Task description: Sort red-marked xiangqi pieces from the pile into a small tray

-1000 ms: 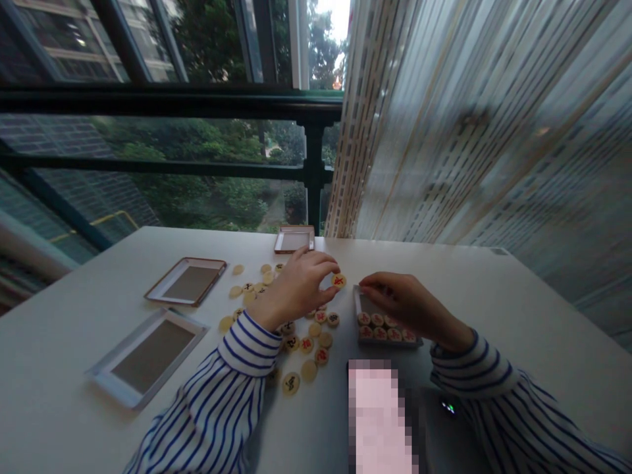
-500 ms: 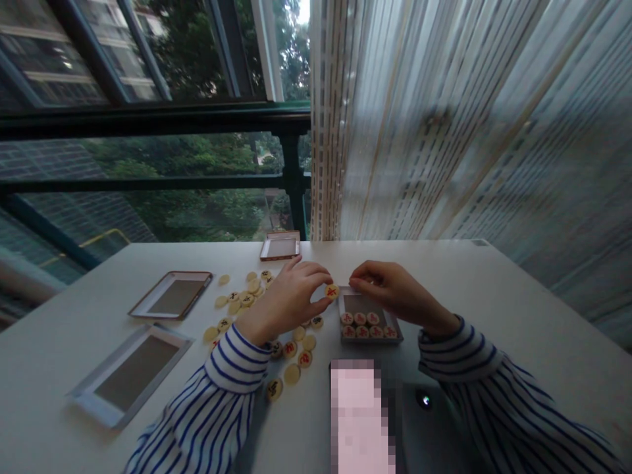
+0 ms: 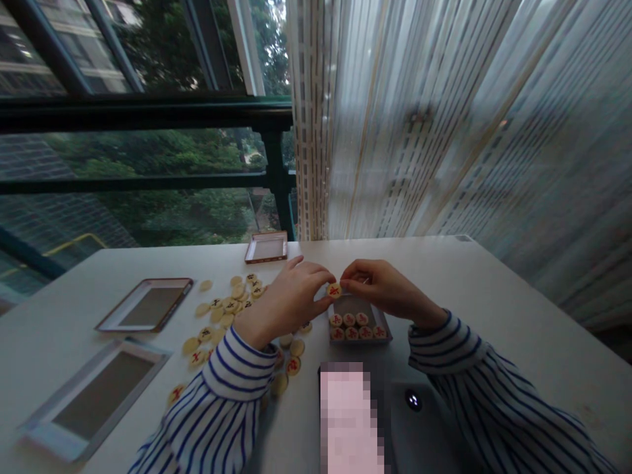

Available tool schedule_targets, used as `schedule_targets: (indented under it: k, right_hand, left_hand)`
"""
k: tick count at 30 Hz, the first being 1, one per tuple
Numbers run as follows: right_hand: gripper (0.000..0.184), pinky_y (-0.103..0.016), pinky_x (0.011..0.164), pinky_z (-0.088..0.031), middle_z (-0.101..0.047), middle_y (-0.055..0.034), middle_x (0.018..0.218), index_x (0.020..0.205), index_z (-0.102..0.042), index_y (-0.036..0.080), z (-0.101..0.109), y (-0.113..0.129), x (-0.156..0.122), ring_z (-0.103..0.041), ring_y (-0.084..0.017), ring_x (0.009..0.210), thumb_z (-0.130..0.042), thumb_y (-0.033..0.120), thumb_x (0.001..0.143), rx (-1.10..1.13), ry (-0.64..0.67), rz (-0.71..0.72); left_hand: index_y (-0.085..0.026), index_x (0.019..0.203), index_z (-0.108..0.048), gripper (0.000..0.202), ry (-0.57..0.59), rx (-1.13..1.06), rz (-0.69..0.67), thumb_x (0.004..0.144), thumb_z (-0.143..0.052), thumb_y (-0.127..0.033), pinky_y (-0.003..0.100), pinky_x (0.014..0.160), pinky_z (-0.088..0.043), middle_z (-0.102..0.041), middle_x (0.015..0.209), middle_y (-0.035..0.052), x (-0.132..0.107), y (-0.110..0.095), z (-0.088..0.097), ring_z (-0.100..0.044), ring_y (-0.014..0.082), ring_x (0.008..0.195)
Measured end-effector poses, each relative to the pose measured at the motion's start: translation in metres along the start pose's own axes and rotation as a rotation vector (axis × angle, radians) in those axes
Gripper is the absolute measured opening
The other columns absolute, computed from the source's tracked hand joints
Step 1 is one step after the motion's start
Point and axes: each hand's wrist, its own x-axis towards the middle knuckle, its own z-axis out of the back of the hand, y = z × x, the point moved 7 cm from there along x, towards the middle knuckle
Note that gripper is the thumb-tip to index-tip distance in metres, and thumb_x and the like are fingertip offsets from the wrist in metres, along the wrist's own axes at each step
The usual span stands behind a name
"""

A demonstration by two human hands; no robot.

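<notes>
We saw the left hand [image 3: 296,295] with thumb and fingertips clamped on a single round piece [image 3: 334,290], its red character turned toward us. The piece was off the table, at the far left corner of the shallow tray [image 3: 348,306]. The right hand [image 3: 384,288] was curled just to the right of the piece, above the tray's far edge; its fingertips met or nearly met the piece, and we could not tell whether they gripped it. Within the tray we counted seven pieces with red characters in its near part: a row of four [image 3: 351,334] along the near wall and a row of three [image 3: 349,319] behind it. Loose pieces [image 3: 230,305], some marked red or black and others with plain faces, lay scattered on the white table [image 3: 498,329] around and partly behind the left forearm. We noted three further trays, a small one [image 3: 266,246] at the far edge, a brown-rimmed one [image 3: 148,306] at left and a pale-rimmed one [image 3: 96,395] nearer. A phone [image 3: 348,421], its screen pixelated, lay before the tray, beside a dark flat device [image 3: 419,431]; a striped curtain [image 3: 405,118] hung beyond
</notes>
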Motion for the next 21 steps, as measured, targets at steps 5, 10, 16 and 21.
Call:
schedule_targets:
  k: [5,10,16,21]
  right_hand:
    - [0.016,-0.022,0.056,-0.045,-0.063,-0.0008,0.067,0.076,-0.062,0.015,-0.004,-0.004,0.002,-0.058,-0.011,0.062,-0.062,0.031,0.073,0.123,0.026,-0.025]
    - [0.020,-0.025,0.060,-0.047,-0.065,-0.0023,0.070,0.076,-0.062,0.015,-0.002,-0.008,0.002,-0.059,-0.012,0.064,-0.066,0.033,0.070,0.222,-0.009,-0.057]
    - [0.021,-0.026,0.060,-0.047,-0.065,-0.0029,0.072,0.077,-0.061,0.015,0.005,-0.008,0.002,-0.059,-0.013,0.065,-0.066,0.034,0.070,0.276,-0.088,-0.066]
    - [0.020,-0.025,0.057,-0.045,-0.064,-0.0024,0.070,0.076,-0.061,0.015,0.009,-0.005,0.002,-0.057,-0.012,0.063,-0.066,0.033,0.069,0.269,-0.163,-0.045]
  left_hand:
    - [-0.019,0.098,-0.060,0.020,-0.004,-0.011,0.000,0.083,-0.053,-0.030,0.048,0.102,-0.028,-0.066,0.098,0.0050,0.000,-0.002,0.001,-0.059,0.0199,0.095]
    - [-0.018,0.101,-0.060,0.023,-0.054,-0.078,0.018,0.082,-0.056,-0.030,0.049,0.102,-0.029,-0.067,0.100,0.0063,0.000,0.001,0.003,-0.059,0.0205,0.096]
    - [-0.017,0.101,-0.059,0.030,-0.124,-0.524,0.223,0.076,-0.062,-0.034,0.034,0.079,-0.050,-0.067,0.096,0.0060,-0.002,0.020,-0.002,-0.062,0.0176,0.089]
    - [-0.014,0.098,-0.058,0.034,-0.099,-0.860,0.420,0.071,-0.069,-0.031,0.030,0.070,-0.052,-0.069,0.084,0.0058,-0.001,0.029,-0.010,-0.065,0.0161,0.078]
